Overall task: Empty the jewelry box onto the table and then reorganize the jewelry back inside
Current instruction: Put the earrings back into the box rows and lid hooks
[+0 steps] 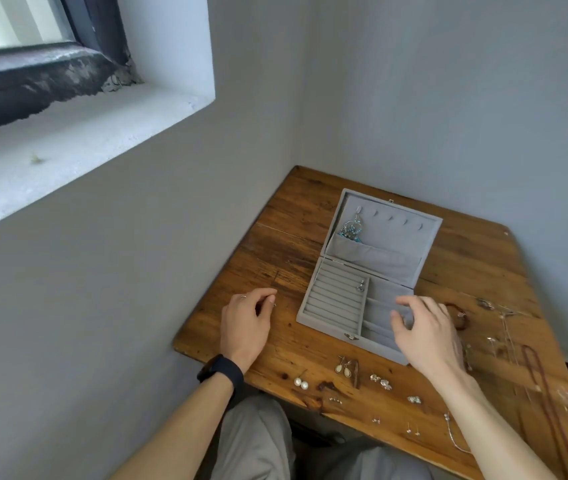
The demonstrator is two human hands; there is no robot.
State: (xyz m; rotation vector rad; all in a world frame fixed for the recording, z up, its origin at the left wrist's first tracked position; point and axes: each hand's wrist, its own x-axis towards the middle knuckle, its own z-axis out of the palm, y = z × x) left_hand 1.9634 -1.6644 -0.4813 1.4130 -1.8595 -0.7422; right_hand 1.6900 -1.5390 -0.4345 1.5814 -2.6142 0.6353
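A grey velvet jewelry box (331, 308) lies open on the wooden table (286, 244). A blue beaded necklace (351, 229) hangs in its lid, and one small silver piece (361, 286) sits beside the ring rolls. My left hand (246, 323) rests left of the box and pinches a tiny ring (273, 302) between thumb and finger. My right hand (424, 332) hovers with spread fingers over the box's right compartments. Pearl earrings (300, 383), drop earrings (342, 368) and several small studs (381, 381) lie along the near edge.
Chains and a bracelet (459, 317) lie to the right of the box, with a long brown cord necklace (540, 382) and a silver chain (455, 434) near the right edge. Walls close the table's far and left sides. A window sill (68, 143) is at upper left.
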